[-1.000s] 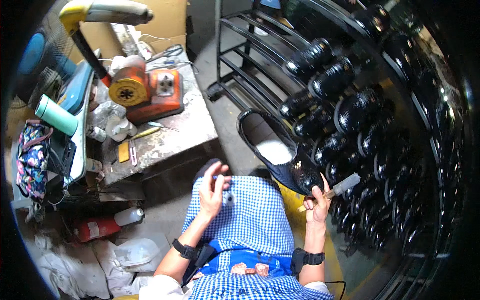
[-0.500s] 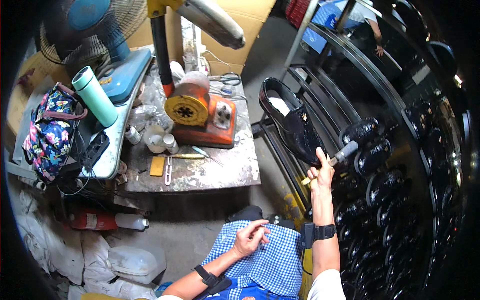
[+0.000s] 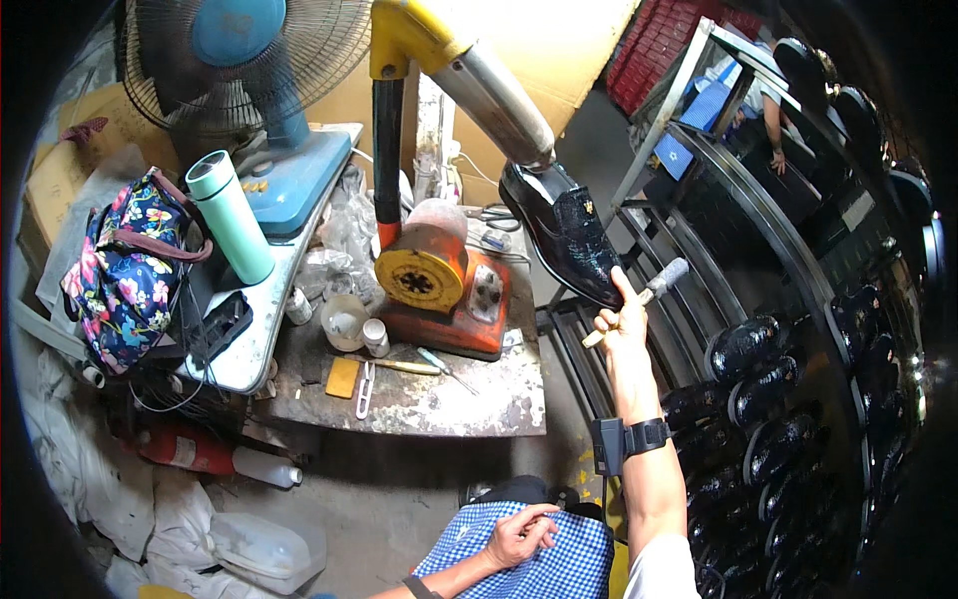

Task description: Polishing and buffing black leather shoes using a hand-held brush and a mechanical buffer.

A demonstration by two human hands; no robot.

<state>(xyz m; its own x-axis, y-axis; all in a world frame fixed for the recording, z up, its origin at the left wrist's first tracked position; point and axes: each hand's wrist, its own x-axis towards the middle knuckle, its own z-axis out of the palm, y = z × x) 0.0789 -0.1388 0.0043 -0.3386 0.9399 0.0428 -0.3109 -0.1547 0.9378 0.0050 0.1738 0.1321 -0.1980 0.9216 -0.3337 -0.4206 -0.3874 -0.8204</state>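
Observation:
My right hand [image 3: 621, 321] is raised and grips a glossy black dress shoe [image 3: 564, 235] by its toe end, together with a small tool with a grey handle [image 3: 651, 293]. The shoe's opening sits up against the end of a silver and yellow machine arm [image 3: 479, 85]. My left hand [image 3: 519, 534] rests loosely curled on my lap, on blue-and-white checked cloth [image 3: 559, 564], and holds nothing. A black band [image 3: 629, 439] wraps my right wrist.
A worn workbench [image 3: 429, 394] carries an orange machine [image 3: 439, 285], a mint green flask [image 3: 232, 215], a blue fan [image 3: 259, 70], small pots and hand tools. A floral bag [image 3: 125, 265] hangs at left. Dark metal racks [image 3: 778, 389] with several black shoes fill the right. Another person's arm [image 3: 773, 135] shows at the back.
My right hand has lifted the shoe up and leftward from near the rack to the end of the machine arm. My left hand stays on my lap. My view has tilted upward.

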